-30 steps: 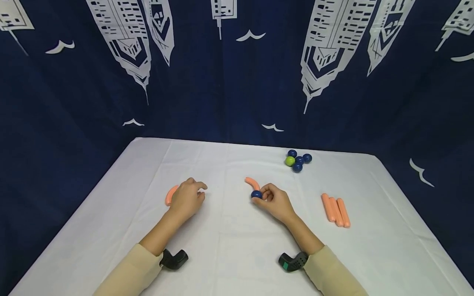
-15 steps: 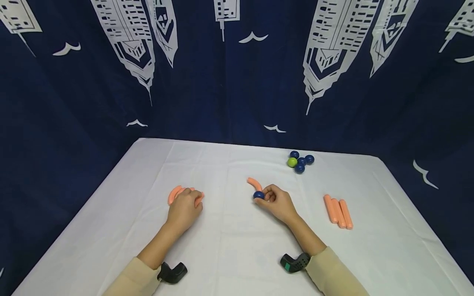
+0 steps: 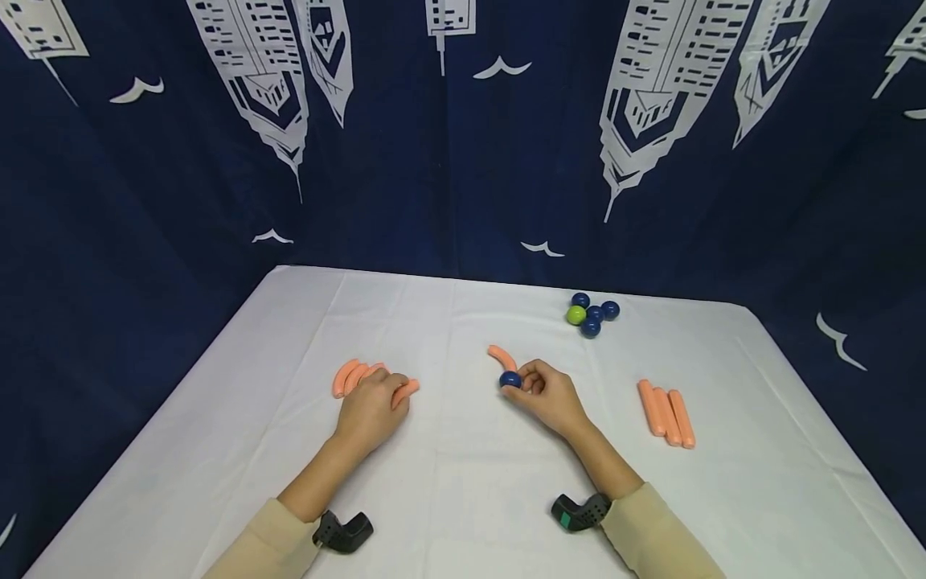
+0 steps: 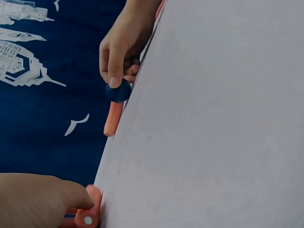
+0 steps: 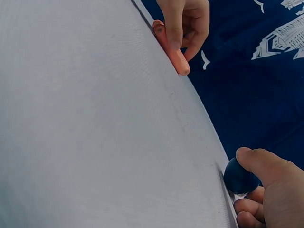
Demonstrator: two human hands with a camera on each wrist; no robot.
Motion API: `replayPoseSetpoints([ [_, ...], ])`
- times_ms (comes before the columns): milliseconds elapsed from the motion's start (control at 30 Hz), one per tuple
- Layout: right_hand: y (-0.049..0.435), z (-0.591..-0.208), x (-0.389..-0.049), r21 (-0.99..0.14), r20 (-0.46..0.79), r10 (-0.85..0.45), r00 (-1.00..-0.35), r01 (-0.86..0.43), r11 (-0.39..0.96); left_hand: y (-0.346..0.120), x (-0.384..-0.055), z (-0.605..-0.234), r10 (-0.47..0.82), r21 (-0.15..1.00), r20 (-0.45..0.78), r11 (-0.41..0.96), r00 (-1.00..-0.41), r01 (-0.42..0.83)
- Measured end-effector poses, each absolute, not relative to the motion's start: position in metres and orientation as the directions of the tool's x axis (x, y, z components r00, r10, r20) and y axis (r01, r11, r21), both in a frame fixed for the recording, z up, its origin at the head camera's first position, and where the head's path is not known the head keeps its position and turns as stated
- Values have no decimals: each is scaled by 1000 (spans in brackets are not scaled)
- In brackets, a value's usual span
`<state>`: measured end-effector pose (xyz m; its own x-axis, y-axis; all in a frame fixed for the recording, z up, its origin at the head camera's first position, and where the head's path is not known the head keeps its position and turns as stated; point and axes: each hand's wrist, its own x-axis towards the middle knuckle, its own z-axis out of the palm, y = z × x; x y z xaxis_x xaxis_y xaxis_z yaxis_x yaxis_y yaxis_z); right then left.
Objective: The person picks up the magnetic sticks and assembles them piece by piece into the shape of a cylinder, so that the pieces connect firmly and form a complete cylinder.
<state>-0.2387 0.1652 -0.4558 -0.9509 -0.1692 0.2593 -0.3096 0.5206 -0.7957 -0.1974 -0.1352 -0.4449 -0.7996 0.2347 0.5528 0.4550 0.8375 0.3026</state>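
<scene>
Wears beige slvs [image 3: 264, 540], blk wrist cams [image 3: 346, 534], grn patch [image 3: 565, 520] on R

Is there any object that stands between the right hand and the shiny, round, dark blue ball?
Nothing visible does: the right hand pinches the shiny, dark blue ball directly. The smooth, curved orange piece nearest it lies at the ball's far side.

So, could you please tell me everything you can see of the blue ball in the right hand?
The blue ball is dark, glossy and smooth, perhaps plastic. The right hand pinches it at the near end of a curved orange piece over the white table; whether it touches either is unclear.
</scene>
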Motion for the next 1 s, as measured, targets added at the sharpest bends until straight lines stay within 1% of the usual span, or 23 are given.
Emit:
replayPoseSetpoints([
  [133,165,-455,-239,-796,256,-172,-951,-309,521,-134,-196,-448,311,294,519,809,-796,508],
  [233,164,-455,-239,-792,260,-174,-950,-313,524,-133,-197,-450,372,277,514,780,-773,560],
  [300,164,-456,-240,-790,264,-175,-948,-317,526,-132,-196,-450,390,272,517,769,-762,579],
  [367,164,-456,-240,-790,263,-173,-949,-315,526,-130,-195,-450,387,294,504,764,-773,574],
  [433,163,-457,-240,-790,260,-173,-950,-312,528,-129,-193,-448,362,358,460,760,-811,542],
  [567,163,-457,-240,-791,257,-177,-950,-312,526,-123,-188,-443,306,565,303,705,-903,429],
  [667,163,-457,-240,-790,267,-173,-948,-318,525,-117,-186,-440,300,711,195,612,-934,345],
  [800,166,-458,-239,-788,276,-156,-948,-317,529,-106,-183,-438,338,884,54,421,-940,203],
  [867,166,-459,-239,-785,279,-156,-948,-318,532,-99,-180,-438,368,951,-25,296,-930,92],
  [933,166,-460,-239,-782,283,-160,-946,-324,532,-94,-177,-437,397,982,-99,186,-912,-25],
  [1000,165,-461,-240,-780,283,-166,-945,-328,533,-90,-174,-436,425,985,-166,117,-890,-128],
])
